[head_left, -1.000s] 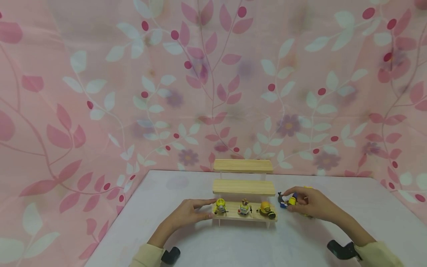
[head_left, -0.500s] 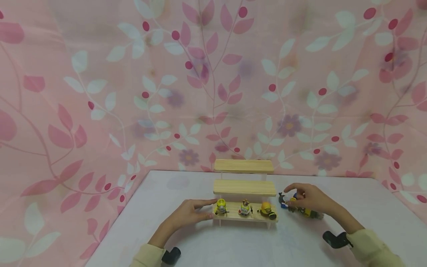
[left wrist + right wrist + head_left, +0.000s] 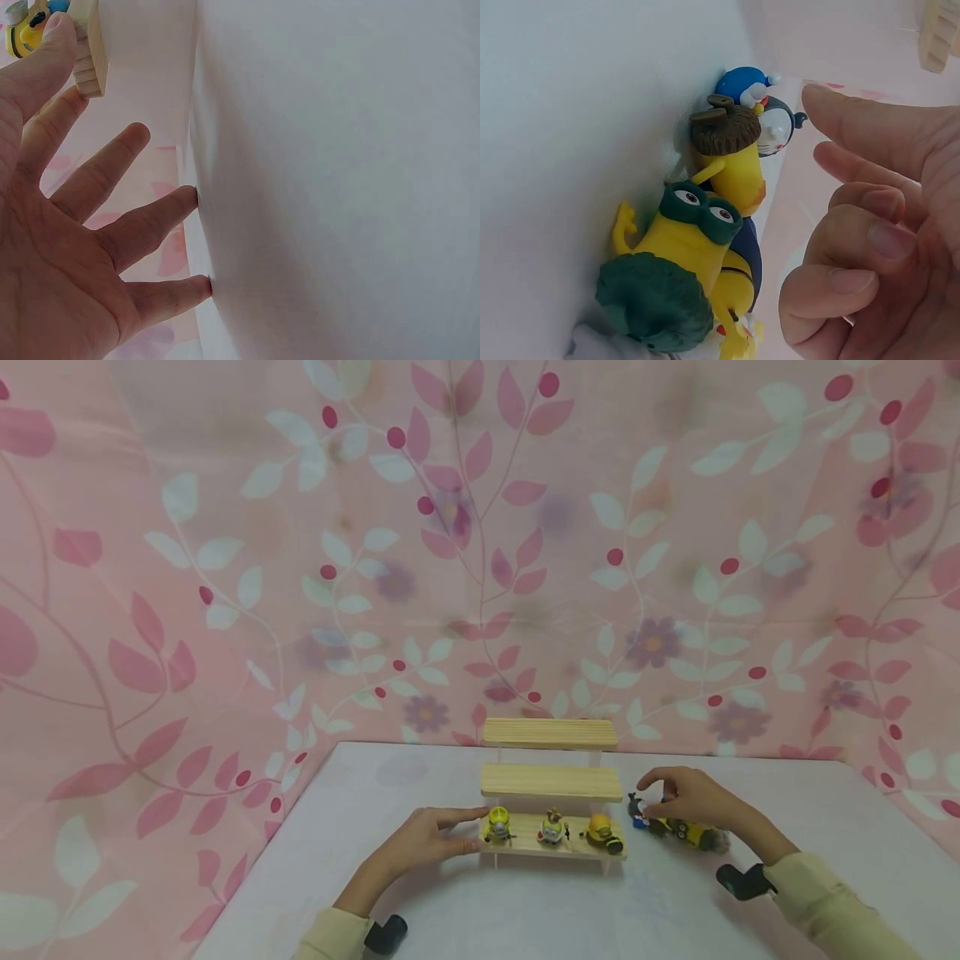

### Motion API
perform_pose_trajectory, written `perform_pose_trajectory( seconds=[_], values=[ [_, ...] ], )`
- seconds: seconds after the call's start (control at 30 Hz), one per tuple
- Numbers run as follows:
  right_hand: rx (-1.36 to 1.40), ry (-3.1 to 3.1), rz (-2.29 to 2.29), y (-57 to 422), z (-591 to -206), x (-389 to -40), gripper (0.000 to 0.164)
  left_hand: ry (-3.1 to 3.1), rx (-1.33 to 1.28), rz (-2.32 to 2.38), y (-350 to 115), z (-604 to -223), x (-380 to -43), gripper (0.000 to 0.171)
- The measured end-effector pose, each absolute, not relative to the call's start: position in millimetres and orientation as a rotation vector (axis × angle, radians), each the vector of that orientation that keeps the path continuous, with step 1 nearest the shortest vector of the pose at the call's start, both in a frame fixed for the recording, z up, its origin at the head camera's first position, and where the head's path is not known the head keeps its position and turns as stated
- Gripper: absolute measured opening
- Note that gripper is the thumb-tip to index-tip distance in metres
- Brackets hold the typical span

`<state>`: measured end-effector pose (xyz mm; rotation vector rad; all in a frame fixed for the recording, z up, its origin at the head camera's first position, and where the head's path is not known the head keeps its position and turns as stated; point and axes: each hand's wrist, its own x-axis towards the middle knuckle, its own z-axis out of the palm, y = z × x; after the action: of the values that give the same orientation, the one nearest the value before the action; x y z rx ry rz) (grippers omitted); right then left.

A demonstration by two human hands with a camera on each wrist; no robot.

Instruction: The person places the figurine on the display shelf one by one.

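My left hand (image 3: 423, 839) grips the left end of a small wooden tiered shelf (image 3: 523, 829) at its lowest board, between thumb and index finger. In the left wrist view the other fingers are spread, two of them touching the tabletop. Three small yellow toy figures stand on that board: one at left (image 3: 498, 824), one in the middle (image 3: 552, 828), one at right (image 3: 602, 833). My right hand (image 3: 697, 797) is beside several toy figures lying right of the shelf, fingers loosely bent, holding nothing. They include a green-capped one (image 3: 694, 247), a brown-capped one (image 3: 739, 176) and a dark-eared, white-faced one (image 3: 778, 129).
The shelf's middle board (image 3: 551, 782) and top board (image 3: 549, 732) rise behind the lowest one. A white-covered table (image 3: 525, 910) lies beneath everything. Behind it hangs a pink floral cloth (image 3: 480, 568).
My right hand has drawn back slightly from the lying figures, bringing more of them into sight. The left hand stays at the shelf's end.
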<state>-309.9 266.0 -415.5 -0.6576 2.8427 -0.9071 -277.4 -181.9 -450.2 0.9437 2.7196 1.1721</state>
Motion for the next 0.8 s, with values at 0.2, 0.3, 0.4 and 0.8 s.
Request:
perform_pose_trajectory(
  seconds=[0.2,0.3,0.4,0.8],
  values=[
    [-0.599,2.857,-0.861,265,-416,-314,0.036,2.706,0.939,1.185,-181,-449,-277,0.054],
    [-0.57,2.856,-0.822,265,-415,-316,0.034,2.708,0.932,1.182,-181,-449,-276,0.054],
    [-0.541,2.846,-0.78,262,-414,-317,0.034,2.709,0.927,1.177,-181,-448,-276,0.054],
    [-0.366,2.85,-0.654,254,-413,-322,0.031,2.696,0.896,1.188,-181,-451,-279,0.052]
  ],
)
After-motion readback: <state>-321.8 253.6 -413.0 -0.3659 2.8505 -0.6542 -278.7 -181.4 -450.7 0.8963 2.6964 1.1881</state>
